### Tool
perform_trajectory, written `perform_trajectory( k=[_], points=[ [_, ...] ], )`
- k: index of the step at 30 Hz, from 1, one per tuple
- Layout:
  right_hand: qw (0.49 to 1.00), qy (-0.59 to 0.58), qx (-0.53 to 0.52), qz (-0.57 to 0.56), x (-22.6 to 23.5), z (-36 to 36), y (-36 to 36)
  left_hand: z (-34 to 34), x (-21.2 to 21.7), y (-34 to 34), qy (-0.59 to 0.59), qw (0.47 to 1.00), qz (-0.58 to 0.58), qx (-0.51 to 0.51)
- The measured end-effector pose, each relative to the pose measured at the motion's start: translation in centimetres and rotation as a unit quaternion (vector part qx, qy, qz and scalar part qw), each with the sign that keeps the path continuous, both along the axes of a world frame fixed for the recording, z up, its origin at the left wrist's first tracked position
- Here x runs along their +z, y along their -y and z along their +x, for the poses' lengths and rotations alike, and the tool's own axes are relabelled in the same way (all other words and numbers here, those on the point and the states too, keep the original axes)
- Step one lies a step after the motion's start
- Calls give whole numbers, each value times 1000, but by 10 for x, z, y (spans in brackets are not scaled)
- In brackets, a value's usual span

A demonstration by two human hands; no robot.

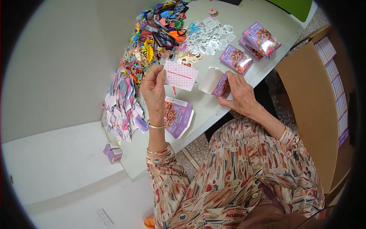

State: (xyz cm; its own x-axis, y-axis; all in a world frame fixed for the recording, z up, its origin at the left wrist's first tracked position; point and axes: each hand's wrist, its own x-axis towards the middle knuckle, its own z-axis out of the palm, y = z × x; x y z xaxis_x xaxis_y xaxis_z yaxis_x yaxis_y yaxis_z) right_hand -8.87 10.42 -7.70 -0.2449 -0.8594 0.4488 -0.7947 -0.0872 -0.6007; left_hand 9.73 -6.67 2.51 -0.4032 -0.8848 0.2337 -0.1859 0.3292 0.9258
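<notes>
Between the thumb and fingers of my left hand [153, 86] is a pink and white printed card [181, 75], held over the table. My right hand [241, 93] grips a small purple carton [220, 87] whose open end faces left, showing its pale inside. Below the card, more purple cartons [179, 116] lie near the table's front edge, partly behind my left wrist. A purple carton [236, 59] with a colourful character picture lies just beyond my right hand. Past it, a few similar cartons [262, 39] are stacked.
A heap of small colourful trinkets [164, 34] runs along the wall, with pink and white packets [122, 107] at its near end. Small white packets [211, 36] lie beside it. On the right stands a large cardboard box [305, 103] holding rows of cartons. A crumpled purple carton [113, 153] sits at left.
</notes>
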Motion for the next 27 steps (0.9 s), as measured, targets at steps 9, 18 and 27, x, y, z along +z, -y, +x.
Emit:
perform_trajectory(
  k=[9, 18, 27],
  points=[
    [1000, 11, 3, 5, 1, 0, -1, 1, -14, 12, 20, 999, -14, 23],
    [1000, 17, 18, -14, -3, -3, -6, 12, -45, 9, 95, 995, -29, -29],
    [999, 30, 13, -29, -13, -8, -11, 27, -42, 0, 296, 943, -149, -33]
  ],
)
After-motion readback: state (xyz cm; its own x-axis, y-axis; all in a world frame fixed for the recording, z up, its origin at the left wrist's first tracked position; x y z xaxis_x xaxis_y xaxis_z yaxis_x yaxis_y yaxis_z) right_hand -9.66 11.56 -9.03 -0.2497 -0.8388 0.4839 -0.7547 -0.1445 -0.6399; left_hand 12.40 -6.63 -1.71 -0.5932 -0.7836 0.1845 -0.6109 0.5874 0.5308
